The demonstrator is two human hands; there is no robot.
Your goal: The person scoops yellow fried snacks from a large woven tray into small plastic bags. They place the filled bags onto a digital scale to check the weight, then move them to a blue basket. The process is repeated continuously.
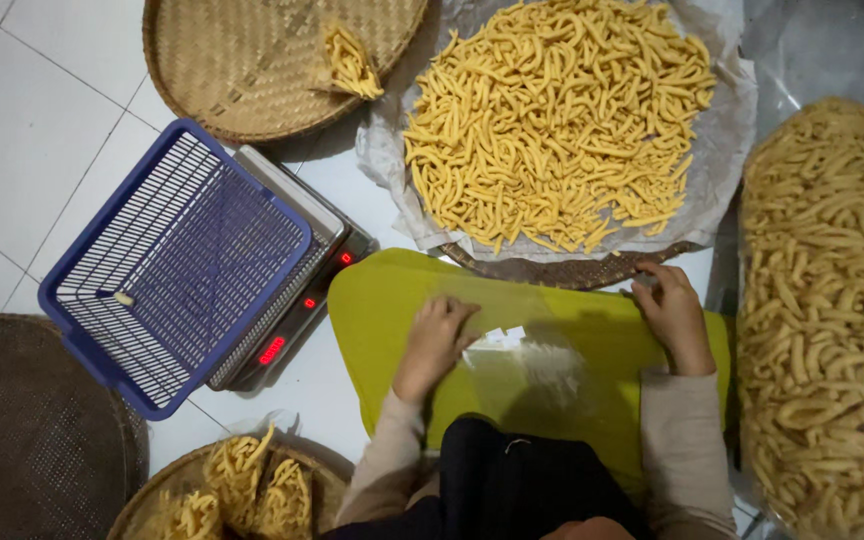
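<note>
Woven bamboo tray (242, 70) (matt), plastic basket (177, 265) — glossy tiles (42, 130)

We see 2 bare hands, the left hand (435, 340) and the right hand (674, 315), emerging from long beige sleeves (680, 440) that reach the wrists, with a dark garment (512, 480) covering the lap below.

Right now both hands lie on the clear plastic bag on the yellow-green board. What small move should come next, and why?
Probably open the bag's mouth. The clear plastic bag lies flat and looks empty on the yellow-green board. The left hand presses one end and the right hand the other. The tray of yellow snack sticks is just beyond.
</note>
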